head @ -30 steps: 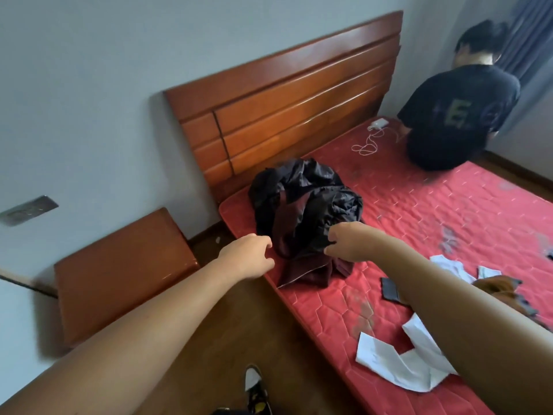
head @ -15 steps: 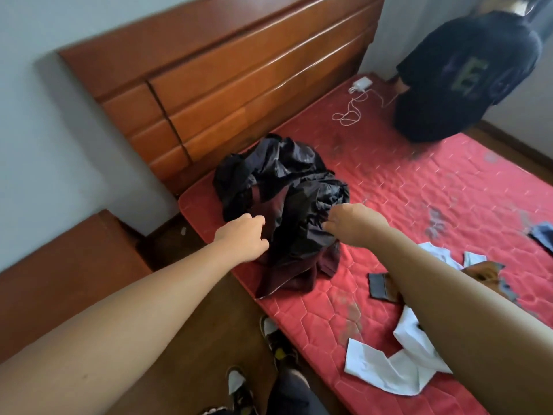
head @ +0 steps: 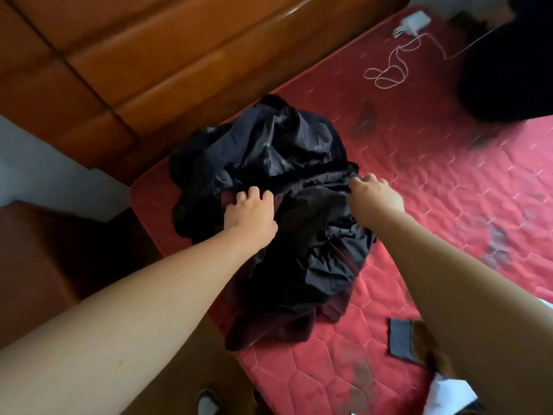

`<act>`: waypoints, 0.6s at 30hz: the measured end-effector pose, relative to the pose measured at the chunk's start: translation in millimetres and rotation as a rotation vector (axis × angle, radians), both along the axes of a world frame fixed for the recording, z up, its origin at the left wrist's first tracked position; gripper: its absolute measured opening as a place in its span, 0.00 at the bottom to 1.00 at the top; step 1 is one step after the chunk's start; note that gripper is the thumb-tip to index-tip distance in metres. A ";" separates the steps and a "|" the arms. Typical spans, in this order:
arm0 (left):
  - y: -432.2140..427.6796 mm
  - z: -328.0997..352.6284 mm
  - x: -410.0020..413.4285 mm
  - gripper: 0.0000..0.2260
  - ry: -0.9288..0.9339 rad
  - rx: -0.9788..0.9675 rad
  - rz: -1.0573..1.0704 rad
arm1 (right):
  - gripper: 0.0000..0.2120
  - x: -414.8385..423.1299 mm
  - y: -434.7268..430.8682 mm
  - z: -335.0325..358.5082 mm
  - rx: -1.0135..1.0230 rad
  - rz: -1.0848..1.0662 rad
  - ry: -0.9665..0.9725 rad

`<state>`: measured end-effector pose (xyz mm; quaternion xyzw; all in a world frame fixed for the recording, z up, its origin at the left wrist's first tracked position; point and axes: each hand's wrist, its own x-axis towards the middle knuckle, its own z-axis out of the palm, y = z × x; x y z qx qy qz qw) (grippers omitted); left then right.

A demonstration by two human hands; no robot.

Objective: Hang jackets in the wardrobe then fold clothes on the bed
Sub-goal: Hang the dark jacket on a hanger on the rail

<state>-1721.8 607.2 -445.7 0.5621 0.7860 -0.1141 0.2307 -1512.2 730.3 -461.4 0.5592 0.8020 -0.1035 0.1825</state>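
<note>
A crumpled pile of black jackets [head: 299,235], with a dark maroon piece showing underneath, lies at the near-left corner of the red quilted mattress [head: 434,181]. My left hand [head: 251,214] lies on the left side of the pile, its spread fingers touching the fabric. On the pile's right side, my right hand [head: 374,196] pinches a black fabric edge with curled fingers. Both arms reach in from the bottom of the view.
The wooden headboard [head: 155,61] runs behind the pile and a wooden nightstand [head: 39,259] stands at the left. A white charger and cable [head: 398,52] lie near a person in dark clothes [head: 508,70]. A grey cloth [head: 401,339] and white garment [head: 449,393] lie lower right.
I have leaned closer to the bed. Both hands moved forward onto the jacket pile; the left hand went from a fist to spread fingers on the fabric, and the right took hold of an edge.
</note>
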 end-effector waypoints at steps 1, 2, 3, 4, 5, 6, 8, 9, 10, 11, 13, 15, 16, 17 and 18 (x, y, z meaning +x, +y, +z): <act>6.8 -13.3 -0.5 0.30 0.016 -0.011 -0.004 | 0.18 -4.7 10.1 -12.3 -0.003 -0.004 -0.014; 11.5 -25.5 -0.9 0.33 0.028 -0.024 -0.002 | 0.21 -9.4 18.6 -23.9 -0.007 -0.012 -0.018; 14.6 -37.3 -1.3 0.35 0.037 -0.037 0.004 | 0.25 -14.2 25.8 -35.3 -0.013 -0.030 -0.014; 16.8 -48.5 -2.2 0.38 0.047 -0.047 0.015 | 0.31 -19.1 33.1 -45.5 -0.027 -0.053 -0.012; 17.7 -58.1 -3.5 0.39 0.058 -0.057 0.027 | 0.37 -23.8 40.3 -54.2 -0.058 -0.074 -0.029; 17.6 -66.6 -5.3 0.41 0.071 -0.066 0.036 | 0.43 -27.8 47.0 -62.2 -0.106 -0.091 -0.060; 15.2 -80.6 -10.1 0.44 0.107 -0.070 0.026 | 0.47 -33.3 57.1 -78.1 -0.202 -0.112 -0.134; 12.9 -85.5 -12.9 0.44 0.123 -0.064 0.013 | 0.45 -35.0 58.7 -86.4 -0.236 -0.119 -0.163; 10.6 -89.6 -16.0 0.44 0.128 -0.056 0.005 | 0.42 -35.7 57.5 -93.4 -0.257 -0.126 -0.173; 8.2 -92.6 -19.0 0.44 0.123 -0.050 0.001 | 0.37 -34.9 54.0 -100.0 -0.261 -0.132 -0.162; 3.0 -95.5 -25.0 0.41 0.101 -0.043 0.001 | 0.28 -30.3 41.9 -108.8 -0.218 -0.125 -0.088; -2.4 -93.0 -30.8 0.36 0.062 -0.034 0.021 | 0.25 -23.5 27.7 -110.5 -0.165 -0.111 0.021; -5.0 -89.4 -33.7 0.33 0.043 -0.024 0.036 | 0.24 -19.8 20.8 -109.4 -0.133 -0.104 0.073; -7.0 -84.6 -36.3 0.30 0.031 -0.011 0.049 | 0.22 -16.1 14.6 -107.4 -0.099 -0.099 0.123; -8.7 -78.5 -38.6 0.26 0.019 0.003 0.062 | 0.20 -11.9 9.1 -103.7 -0.069 -0.096 0.178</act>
